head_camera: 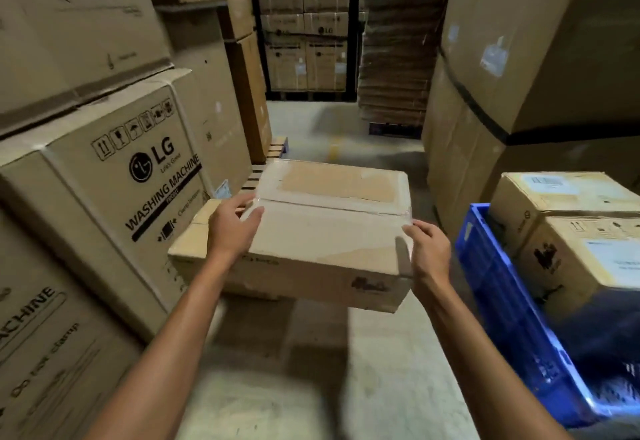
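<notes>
Tall corrugated cartons (pixel 114 169) are lining a dim warehouse aisle, standing on a smooth grey concrete floor (pixel 381 353). At the centre, a person is holding a flat, rectangular cardboard box (pixel 329 232), its top seam sealed with glossy clear tape. The left hand (pixel 232 228) is gripping the box's left edge, thumb lying on top. The right hand (pixel 429 249) is clasping the near right corner, fingers curling against the taped side. The box is overlapping a lower box (pixel 194 242) on its left; whether they are touching is unclear. A ribbed blue plastic crate (pixel 502 301) is sitting to the right.
</notes>
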The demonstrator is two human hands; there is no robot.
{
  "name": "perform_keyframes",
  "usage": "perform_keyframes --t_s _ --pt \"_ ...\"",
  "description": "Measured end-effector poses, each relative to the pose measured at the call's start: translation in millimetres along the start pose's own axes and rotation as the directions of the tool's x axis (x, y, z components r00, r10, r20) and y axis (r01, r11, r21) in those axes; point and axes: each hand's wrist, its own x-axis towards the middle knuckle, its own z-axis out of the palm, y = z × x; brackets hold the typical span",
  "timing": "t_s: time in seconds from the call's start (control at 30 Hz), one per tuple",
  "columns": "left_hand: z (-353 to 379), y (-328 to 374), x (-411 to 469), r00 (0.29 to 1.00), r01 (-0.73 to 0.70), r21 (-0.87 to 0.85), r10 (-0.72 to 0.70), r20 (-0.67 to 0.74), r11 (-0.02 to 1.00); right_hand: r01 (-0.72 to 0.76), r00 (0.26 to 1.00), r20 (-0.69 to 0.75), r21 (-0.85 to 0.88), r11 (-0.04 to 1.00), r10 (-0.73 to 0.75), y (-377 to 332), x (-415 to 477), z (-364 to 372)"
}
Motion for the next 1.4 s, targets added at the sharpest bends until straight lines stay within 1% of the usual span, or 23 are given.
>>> perform_keyframes --t_s 0.13,0.3,0.33,0.47,0.7,0.8,0.87,0.93,1.0,1.07,1.13,1.3,1.4 --pt "-42 -31 26 0.996 0.059 -0.007 -0.059 -0.07 0.998 -0.001 0.997 0.082 0.041 0.999 -0.002 -9 -2 64" --pt "-86 -71 74 0.991 0.077 -0.073 -0.084 -0.106 0.994 0.022 0.966 0.258 0.047 0.999 -0.033 -9 -2 144" --pt "-94 -78 86 0.991 0.071 -0.078 -0.079 -0.107 0.994 0.019 0.962 0.272 0.046 0.999 -0.031 -8 -2 160" --pt "-119 -110 136 0.992 0.055 -0.065 -0.062 -0.114 0.996 -0.011 0.956 0.294 0.079 0.997 -0.012 2 4 223" --pt "-134 -170 208 0.992 0.1 -0.044 -0.103 -0.069 0.994 -0.021 0.965 0.261 0.096 0.995 -0.004 36 14 303" --pt "-130 -192 224 0.99 0.139 -0.05 -0.139 0.002 0.989 -0.016 0.974 0.226 0.036 0.999 0.007 56 16 321" --pt "-125 -206 228 0.986 0.167 -0.048 -0.165 0.04 0.985 0.026 0.98 0.2 -0.028 0.999 -0.02 72 14 328" --pt "-122 -217 230 0.975 0.222 -0.125 -0.216 0.061 0.967 0.064 0.984 0.168 -0.08 0.995 -0.05 84 9 332" --pt "-122 -218 232 0.954 0.297 -0.203 -0.28 0.107 0.933 0.062 0.994 0.093 -0.097 0.993 -0.053 91 6 334" --pt "-120 -218 232 0.944 0.322 -0.206 -0.297 0.143 0.924 0.058 0.997 0.054 -0.114 0.992 -0.052 90 9 332" --pt "-117 -216 228 0.943 0.321 -0.205 -0.292 0.159 0.925 0.061 0.995 0.08 -0.111 0.992 -0.052 88 15 327" --pt "-107 -214 210 0.947 0.315 -0.206 -0.291 0.14 0.926 0.062 0.991 0.123 -0.126 0.99 -0.046 82 28 312" --pt "-106 -211 203 0.955 0.289 -0.142 -0.274 0.117 0.947 0.072 0.989 0.137 -0.135 0.988 -0.054 82 30 306"
